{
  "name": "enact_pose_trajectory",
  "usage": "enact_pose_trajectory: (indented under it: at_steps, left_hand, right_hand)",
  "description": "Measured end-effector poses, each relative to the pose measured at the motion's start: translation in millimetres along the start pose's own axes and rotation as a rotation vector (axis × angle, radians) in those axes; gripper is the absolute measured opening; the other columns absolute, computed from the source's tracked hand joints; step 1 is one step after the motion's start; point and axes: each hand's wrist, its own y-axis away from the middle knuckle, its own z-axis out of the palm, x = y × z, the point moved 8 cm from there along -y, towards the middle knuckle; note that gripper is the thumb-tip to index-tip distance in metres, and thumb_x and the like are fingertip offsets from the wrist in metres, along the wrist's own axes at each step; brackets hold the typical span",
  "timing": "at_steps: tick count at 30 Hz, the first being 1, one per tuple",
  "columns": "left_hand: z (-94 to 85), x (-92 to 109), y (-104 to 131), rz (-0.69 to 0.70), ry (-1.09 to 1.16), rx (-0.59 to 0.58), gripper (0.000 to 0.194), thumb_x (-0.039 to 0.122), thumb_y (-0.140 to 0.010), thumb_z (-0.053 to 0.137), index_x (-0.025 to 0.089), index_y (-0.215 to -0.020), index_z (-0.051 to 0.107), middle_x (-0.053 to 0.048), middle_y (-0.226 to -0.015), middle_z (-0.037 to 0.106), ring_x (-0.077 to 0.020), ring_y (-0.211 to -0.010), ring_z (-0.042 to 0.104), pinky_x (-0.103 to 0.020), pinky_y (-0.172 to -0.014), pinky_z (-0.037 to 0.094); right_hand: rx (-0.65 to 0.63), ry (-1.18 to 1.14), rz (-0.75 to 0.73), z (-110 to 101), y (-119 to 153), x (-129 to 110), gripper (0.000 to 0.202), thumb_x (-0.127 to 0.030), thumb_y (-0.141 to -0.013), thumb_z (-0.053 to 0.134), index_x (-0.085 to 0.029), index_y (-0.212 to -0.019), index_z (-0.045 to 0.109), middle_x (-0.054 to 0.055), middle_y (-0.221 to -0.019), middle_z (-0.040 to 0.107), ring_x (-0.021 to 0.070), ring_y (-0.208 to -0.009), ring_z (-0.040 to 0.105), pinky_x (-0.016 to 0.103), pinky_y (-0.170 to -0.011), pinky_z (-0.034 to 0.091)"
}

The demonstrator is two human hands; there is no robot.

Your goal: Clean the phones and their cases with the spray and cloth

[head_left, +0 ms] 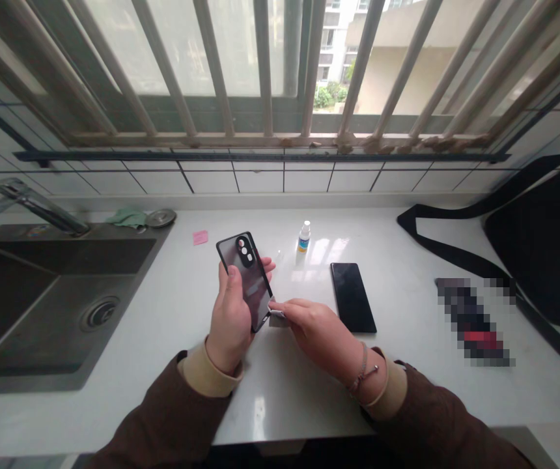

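Observation:
My left hand (231,312) grips a phone case (254,283) with a black rim and a see-through smoky back. The thumb lies across its back, and fingertips show beyond the far edge. The camera cutouts are at the case's upper end. With its fingers pinched together, my right hand (314,326) presses a small greyish-white wipe or cloth (277,314) against the case's lower right edge. A black phone (353,297) lies flat on the counter to the right of the case. Beyond my hands stands a small white bottle (304,237) with a blue and yellow label.
On the left is a sink (75,286) with a faucet (40,205). A green cloth (126,218) and a metal drain cover (161,217) sit behind it. A pink note (200,237) lies on the counter (172,365). A black bag (544,241) with a strap rests at right, near a blurred-out item (475,322).

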Motion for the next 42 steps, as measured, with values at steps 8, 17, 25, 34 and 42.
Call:
enact_pose_trajectory:
  at_steps: [8, 17, 25, 34, 42]
  left_hand:
    - [8.4, 11, 8, 0.217, -0.203, -0.101, 0.043, 0.059, -0.113, 0.046, 0.026, -0.137, 0.058, -0.01, -0.128, 0.074, -0.0248, -0.117, 0.075, -0.046, -0.11, 0.057]
    - [6.9, 15, 9, 0.206, -0.162, -0.111, 0.051, 0.064, -0.11, 0.046, 0.025, -0.142, 0.056, -0.013, -0.131, 0.074, -0.0259, -0.116, 0.075, -0.044, -0.107, 0.058]
    - [1.9, 5, -4, -0.084, 0.0, -0.028, 0.062, 0.067, -0.106, 0.053, 0.018, -0.144, 0.061, -0.017, -0.123, 0.081, -0.0326, -0.112, 0.08, -0.051, -0.098, 0.063]
    - [-1.3, -15, -7, -0.3, -0.155, 0.011, 0.045, 0.051, -0.102, 0.069, 0.02, -0.133, 0.063, -0.011, -0.113, 0.081, -0.0255, -0.094, 0.079, -0.042, -0.088, 0.065]
    - [-0.7, -22, -5, -0.285, -0.394, -0.128, 0.079, 0.057, -0.091, 0.083, 0.019, -0.153, 0.053, -0.017, -0.135, 0.07, -0.0341, -0.125, 0.07, -0.043, -0.106, 0.053]
  right_hand:
    - [-0.03, -0.052, -0.215, 0, 3, -30, 0.044, 0.0, -0.101, 0.048, -0.019, -0.133, 0.073, 0.009, -0.108, 0.079, 0.0175, -0.09, 0.074, 0.028, -0.083, 0.063]
    - [-0.05, 0.128, -0.073, 3, 1, -14, 0.048, 0.004, -0.1, 0.051, -0.022, -0.134, 0.072, 0.007, -0.108, 0.077, 0.0202, -0.094, 0.074, 0.031, -0.087, 0.062]
    - [0.232, -0.029, 0.111, -33, 0, 0, 0.035, -0.009, -0.107, 0.05, -0.023, -0.127, 0.074, 0.009, -0.112, 0.079, 0.0211, -0.102, 0.075, 0.035, -0.093, 0.061]
    - [0.336, -0.868, 0.511, -23, 6, 41, 0.036, -0.048, -0.102, 0.068, -0.022, -0.125, 0.079, 0.009, -0.118, 0.08, 0.0236, -0.103, 0.078, 0.044, -0.092, 0.069]
    - [0.292, -0.884, 0.37, -20, 3, 19, 0.034, -0.047, -0.103, 0.071, -0.025, -0.125, 0.081, 0.008, -0.121, 0.081, 0.0243, -0.106, 0.079, 0.046, -0.096, 0.07]
